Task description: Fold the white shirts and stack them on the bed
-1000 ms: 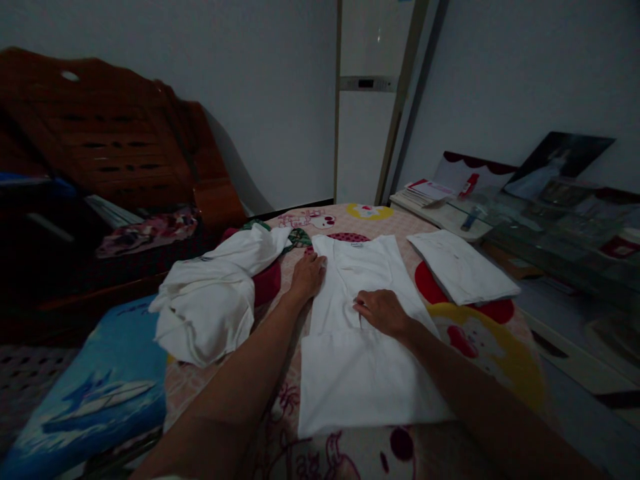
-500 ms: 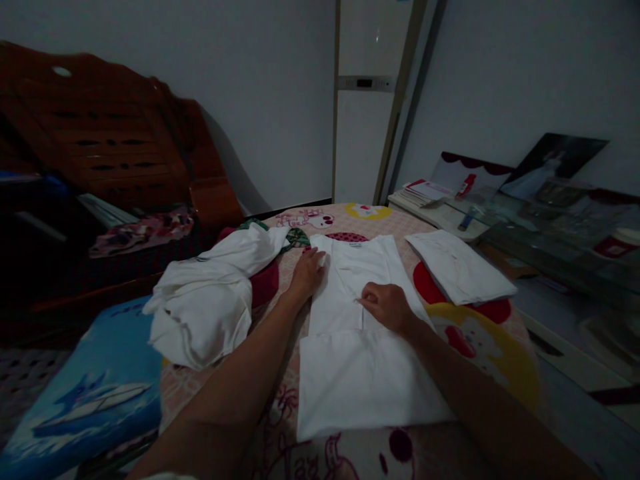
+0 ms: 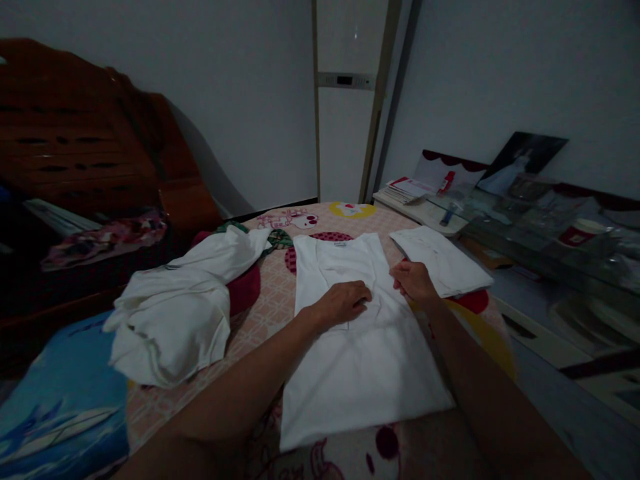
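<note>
Now the left hand (image 3: 343,303) sits farther across the shirt (image 3: 363,367).

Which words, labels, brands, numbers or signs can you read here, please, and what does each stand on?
No text is legible.
Neck marking on the white garment: too small.
Panel marks on the tall white unit: too small.
Letter-like print on the tablecloth: too dark and cut off.
Papers at the right: any print too small.
</note>
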Available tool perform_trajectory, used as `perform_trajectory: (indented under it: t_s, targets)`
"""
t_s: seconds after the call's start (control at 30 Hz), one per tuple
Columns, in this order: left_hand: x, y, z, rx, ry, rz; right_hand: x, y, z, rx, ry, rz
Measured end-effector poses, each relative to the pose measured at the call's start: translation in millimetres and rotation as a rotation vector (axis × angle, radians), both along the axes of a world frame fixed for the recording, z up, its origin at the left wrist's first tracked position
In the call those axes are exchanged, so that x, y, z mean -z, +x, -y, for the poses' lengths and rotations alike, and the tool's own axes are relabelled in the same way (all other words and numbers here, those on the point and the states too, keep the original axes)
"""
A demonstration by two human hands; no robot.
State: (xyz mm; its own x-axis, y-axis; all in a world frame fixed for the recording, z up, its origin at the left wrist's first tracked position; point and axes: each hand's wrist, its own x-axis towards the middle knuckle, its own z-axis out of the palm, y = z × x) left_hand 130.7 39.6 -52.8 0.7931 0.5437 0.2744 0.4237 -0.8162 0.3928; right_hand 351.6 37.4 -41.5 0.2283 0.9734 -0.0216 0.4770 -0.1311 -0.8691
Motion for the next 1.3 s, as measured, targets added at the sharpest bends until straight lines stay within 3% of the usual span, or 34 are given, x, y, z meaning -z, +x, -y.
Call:
perform_trajectory:
  t_s: [0.2,0.43,0.77,0.97,1.1,1.3]
  targets:
    - [8.7,7,2,-0.042,0.167,-0.112,8.2,0,-6,-0.062,-0.077,0.177]
    - [6.7,10,2,-0.033,0.231,-0.194,13.6,-2,-10,-0.089,0.010,0.376]
    - [0.0,5,0,-0.043,0.146,-0.154,15.2,-1,-8,-0.108,0.045,0.445]
    - [4.3,10,10,0.185,0.084,-0.027,23.8,4,-13,-0.096,0.078,0.495]
    - [8.2,11,10,0.198,0.091,-0.085,30.7,8,-17,-0.041,0.129,0.529]
    - [2.5,9,12,0.204,0.052,-0.073,32.3,9,-16,-0.067,0.150,0.563]
